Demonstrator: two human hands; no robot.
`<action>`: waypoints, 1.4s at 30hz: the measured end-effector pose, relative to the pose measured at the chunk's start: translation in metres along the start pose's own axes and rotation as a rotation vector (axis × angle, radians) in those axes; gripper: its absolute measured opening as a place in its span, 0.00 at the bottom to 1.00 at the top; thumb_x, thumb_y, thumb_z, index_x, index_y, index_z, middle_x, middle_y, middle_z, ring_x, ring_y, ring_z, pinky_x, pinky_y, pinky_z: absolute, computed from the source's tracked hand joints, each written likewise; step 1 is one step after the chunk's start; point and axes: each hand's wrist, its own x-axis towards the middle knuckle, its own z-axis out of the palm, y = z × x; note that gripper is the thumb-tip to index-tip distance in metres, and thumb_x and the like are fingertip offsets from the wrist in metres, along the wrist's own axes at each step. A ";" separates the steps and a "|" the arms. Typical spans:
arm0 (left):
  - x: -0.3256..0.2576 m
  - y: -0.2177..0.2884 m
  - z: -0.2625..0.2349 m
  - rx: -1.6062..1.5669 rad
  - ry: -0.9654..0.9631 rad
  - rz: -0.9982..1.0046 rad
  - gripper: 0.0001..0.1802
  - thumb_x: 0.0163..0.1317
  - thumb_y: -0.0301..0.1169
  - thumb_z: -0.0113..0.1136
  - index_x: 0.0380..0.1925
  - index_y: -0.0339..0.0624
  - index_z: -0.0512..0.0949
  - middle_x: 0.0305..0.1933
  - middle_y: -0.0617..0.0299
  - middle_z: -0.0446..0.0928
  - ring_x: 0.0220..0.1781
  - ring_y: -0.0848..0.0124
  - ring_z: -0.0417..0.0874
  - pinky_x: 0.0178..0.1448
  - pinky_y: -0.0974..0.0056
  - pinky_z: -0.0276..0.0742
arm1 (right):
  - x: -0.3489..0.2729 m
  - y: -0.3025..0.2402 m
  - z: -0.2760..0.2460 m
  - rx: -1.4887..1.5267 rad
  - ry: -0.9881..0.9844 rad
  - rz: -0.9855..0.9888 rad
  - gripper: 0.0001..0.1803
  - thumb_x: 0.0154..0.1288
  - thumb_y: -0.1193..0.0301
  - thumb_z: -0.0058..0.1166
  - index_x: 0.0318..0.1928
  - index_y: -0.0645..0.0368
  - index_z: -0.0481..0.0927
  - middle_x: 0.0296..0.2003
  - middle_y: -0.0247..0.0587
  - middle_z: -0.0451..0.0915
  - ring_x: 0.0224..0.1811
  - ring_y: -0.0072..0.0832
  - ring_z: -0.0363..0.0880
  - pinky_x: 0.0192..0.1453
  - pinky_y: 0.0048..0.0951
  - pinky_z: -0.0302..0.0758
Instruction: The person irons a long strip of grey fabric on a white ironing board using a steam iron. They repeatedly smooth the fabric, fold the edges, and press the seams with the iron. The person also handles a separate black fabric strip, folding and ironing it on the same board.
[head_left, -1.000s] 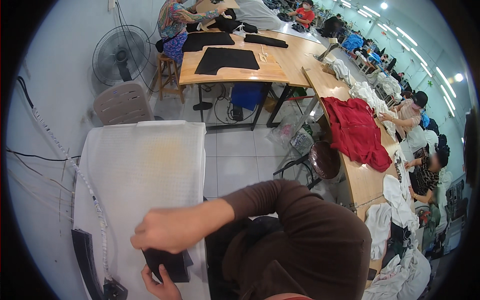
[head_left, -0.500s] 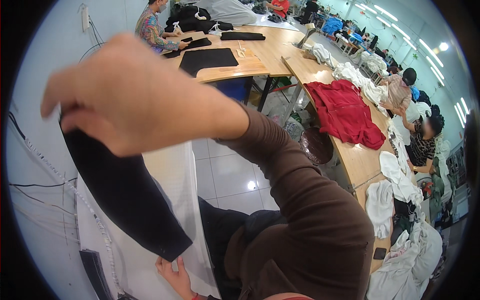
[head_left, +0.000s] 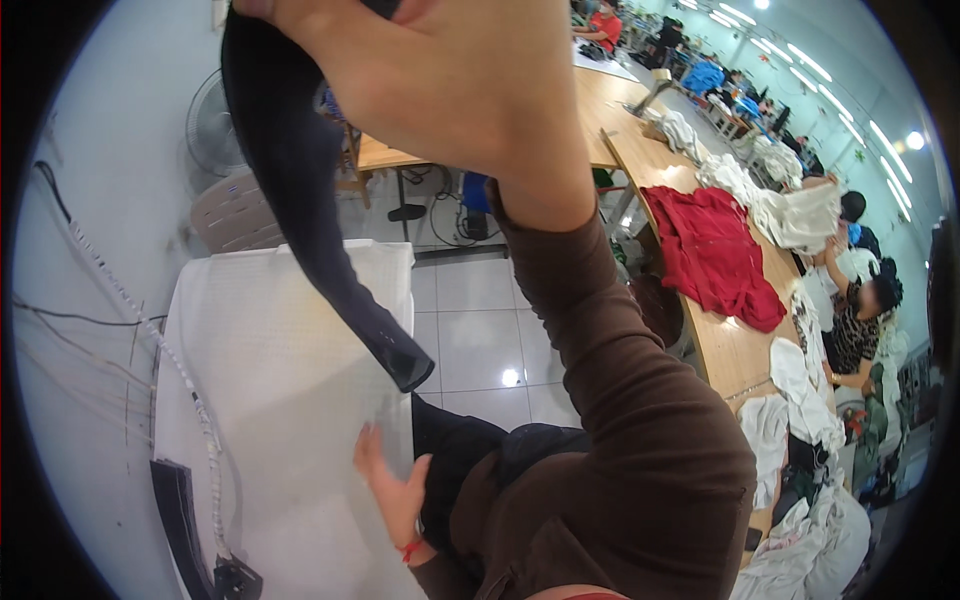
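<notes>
My right hand is raised high, close to the camera, and is shut on the top of a long dark fabric piece. The piece hangs down to a cuffed end just above the right edge of the white padded table. My brown sleeve runs up from the lower right. My left hand, with a red band at the wrist, lies flat and open on the table's near right edge and holds nothing. More dark cloth rests on my lap beside it.
A measuring tape and a black strip lie along the table's left side. A fan and plastic chair stand beyond. At right, a wooden table carries a red garment and white cloths, with seated workers.
My right hand has lifted the dark fabric piece from low at the table's near edge up toward the camera. The piece now hangs at full length. My left hand stays low at the table's edge.
</notes>
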 end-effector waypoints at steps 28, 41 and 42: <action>-0.305 0.002 -0.142 -0.237 1.008 -0.549 0.10 0.64 0.23 0.79 0.38 0.33 0.84 0.44 0.61 0.87 0.47 0.71 0.86 0.54 0.63 0.83 | -0.155 0.152 0.175 0.458 -0.286 0.907 0.16 0.82 0.73 0.70 0.64 0.66 0.92 0.53 0.41 0.94 0.54 0.26 0.91 0.65 0.28 0.84; -0.321 -0.079 -0.138 -0.027 1.381 -0.996 0.15 0.78 0.28 0.74 0.60 0.33 0.88 0.43 0.62 0.90 0.46 0.76 0.88 0.55 0.68 0.82 | -0.457 0.064 0.335 0.411 -0.868 1.223 0.10 0.80 0.78 0.65 0.55 0.68 0.94 0.44 0.39 0.94 0.46 0.23 0.89 0.54 0.26 0.82; -0.323 -0.075 -0.136 -0.040 1.412 -0.996 0.15 0.78 0.28 0.74 0.59 0.33 0.88 0.43 0.61 0.90 0.46 0.75 0.88 0.55 0.67 0.83 | -0.451 0.060 0.331 0.413 -0.887 1.228 0.10 0.81 0.78 0.65 0.55 0.67 0.94 0.44 0.38 0.94 0.46 0.22 0.88 0.54 0.26 0.81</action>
